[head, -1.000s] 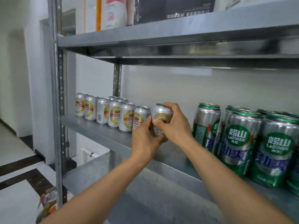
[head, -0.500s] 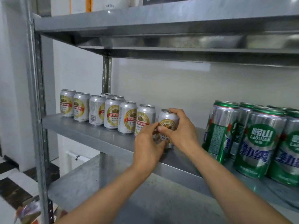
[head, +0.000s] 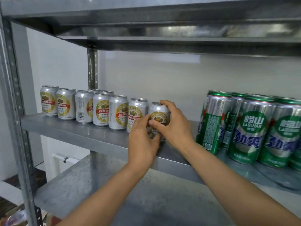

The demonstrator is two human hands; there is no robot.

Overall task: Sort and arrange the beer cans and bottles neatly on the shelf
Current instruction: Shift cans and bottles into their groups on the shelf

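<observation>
A short silver can with a gold and red label (head: 158, 114) stands on the metal shelf (head: 78, 134), at the right end of a row of several like silver cans (head: 101, 110). Both hands wrap it: my left hand (head: 142, 141) from the front left, my right hand (head: 174, 126) from the right, with fingers over its top rim. Its lower half is hidden by my hands. Several tall green and silver Laoshan cans (head: 252, 129) stand grouped to the right, a gap away from my right hand.
An upper metal shelf (head: 162, 18) hangs close overhead. A lower shelf (head: 122, 201) lies beneath my forearms. A grey upright post (head: 14, 111) runs down the left side. Bare shelf lies between the held can and the green cans.
The silver can came down and now sits at the end of the row with both hands still on it. The camera has moved closer and to the left.
</observation>
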